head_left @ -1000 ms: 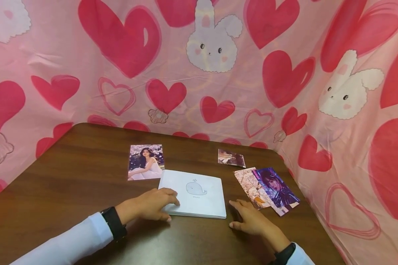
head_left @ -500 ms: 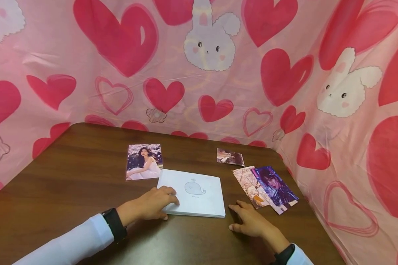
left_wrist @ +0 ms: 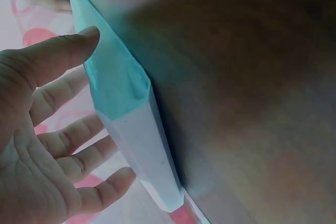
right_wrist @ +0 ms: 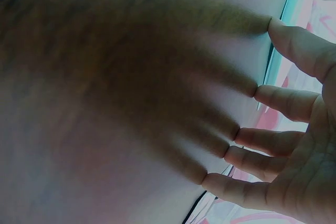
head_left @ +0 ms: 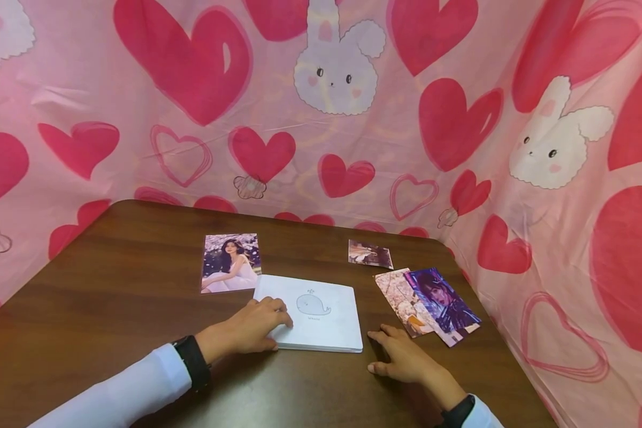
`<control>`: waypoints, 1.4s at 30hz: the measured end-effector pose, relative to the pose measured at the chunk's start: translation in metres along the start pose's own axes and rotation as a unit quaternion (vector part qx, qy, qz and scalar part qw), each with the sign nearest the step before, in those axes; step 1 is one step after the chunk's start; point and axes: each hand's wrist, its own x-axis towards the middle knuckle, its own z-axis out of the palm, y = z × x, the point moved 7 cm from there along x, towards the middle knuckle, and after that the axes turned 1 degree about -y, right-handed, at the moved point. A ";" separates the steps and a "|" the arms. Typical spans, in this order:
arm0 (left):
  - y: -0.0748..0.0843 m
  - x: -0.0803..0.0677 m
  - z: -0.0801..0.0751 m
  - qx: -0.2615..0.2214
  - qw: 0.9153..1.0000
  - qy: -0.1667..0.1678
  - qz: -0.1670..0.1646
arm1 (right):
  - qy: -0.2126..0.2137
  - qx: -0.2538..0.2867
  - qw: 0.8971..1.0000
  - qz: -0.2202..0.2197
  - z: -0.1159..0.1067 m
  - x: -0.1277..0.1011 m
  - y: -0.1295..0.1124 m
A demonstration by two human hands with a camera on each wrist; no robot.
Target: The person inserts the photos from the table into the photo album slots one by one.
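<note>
A white booklet (head_left: 326, 327) with a grey whale drawing on its cover lies flat on the table. My left hand (head_left: 254, 326) rests on its left side, fingers over the cover and thumb by the front edge. In the left wrist view the booklet's side (left_wrist: 118, 87) looks teal on one part and white on the other, and the fingers are spread and nearly straight along it. To the right of the booklet, my right hand (head_left: 403, 355) touches the tabletop with fingers apart and holds nothing. In the right wrist view its fingertips (right_wrist: 262, 90) meet the table surface.
A photo card of a person in white (head_left: 230, 264) lies behind the booklet on the left. A smaller card (head_left: 371, 254) sits at the back right. Two overlapping cards, one with blossoms (head_left: 401, 297) and one purple (head_left: 444, 303), lie right. Pink heart-print cloth (head_left: 278, 77) surrounds the table (head_left: 112, 285).
My left hand has shifted slightly to the right over the booklet, its thumb now closer to the front edge. The right hand stays put. The head view has turned a little.
</note>
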 end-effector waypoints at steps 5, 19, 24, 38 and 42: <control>-0.001 -0.001 0.000 -0.005 1.000 0.002 0.005 | 0.002 -0.002 1.000 -0.003 0.000 -0.001 -0.002; 0.011 0.012 0.005 -0.008 0.999 0.012 0.031 | 0.005 -0.005 1.000 -0.005 0.000 -0.001 -0.002; 0.016 0.018 0.007 0.008 0.999 0.023 0.041 | 0.007 -0.010 1.000 -0.008 0.000 0.000 -0.001; 0.032 0.021 -0.013 -0.002 0.989 0.120 0.090 | 0.017 -0.011 1.000 -0.010 0.001 -0.001 -0.001; 0.042 0.024 -0.025 0.011 0.978 0.169 0.125 | 0.019 -0.013 1.000 -0.016 0.001 0.000 -0.002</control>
